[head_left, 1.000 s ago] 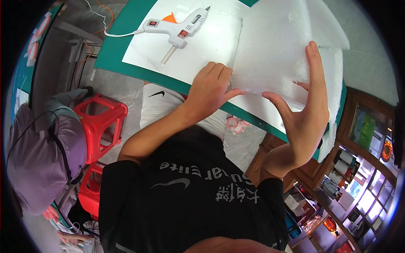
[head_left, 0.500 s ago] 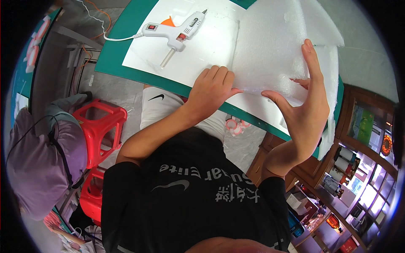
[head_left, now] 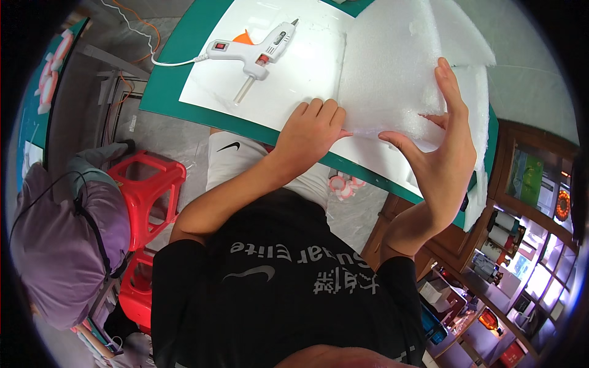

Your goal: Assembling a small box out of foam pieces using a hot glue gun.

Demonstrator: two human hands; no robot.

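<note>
A white, translucent foam sheet [head_left: 388, 67] stands folded at the right of the work surface. My left hand [head_left: 311, 130] is closed at its near left corner, fingers curled and thumb pointing right along the near edge. What lies under those fingers is hidden. My right hand [head_left: 451, 156] is spread against the sheet's right side. Its thumb reaches left to the near edge and its index finger stretches up along the fold, while other fingers are partly hidden by the foam. Left of the sheet lies a white glue gun [head_left: 254, 52] with a clear glue stick in its back.
White paper [head_left: 208, 80] covers part of the green mat [head_left: 161, 92]. The glue gun's cord [head_left: 175, 63] runs off left. Red stools [head_left: 150, 202] and another person in purple [head_left: 76, 233] are at the left. Pink-and-white pieces [head_left: 345, 186] lie on the floor. A wooden cabinet [head_left: 485, 239] stands right.
Both hands keep nearly the same pose on the foam sheet. The whole view has shifted slightly, and the other person at the left has moved a little.
</note>
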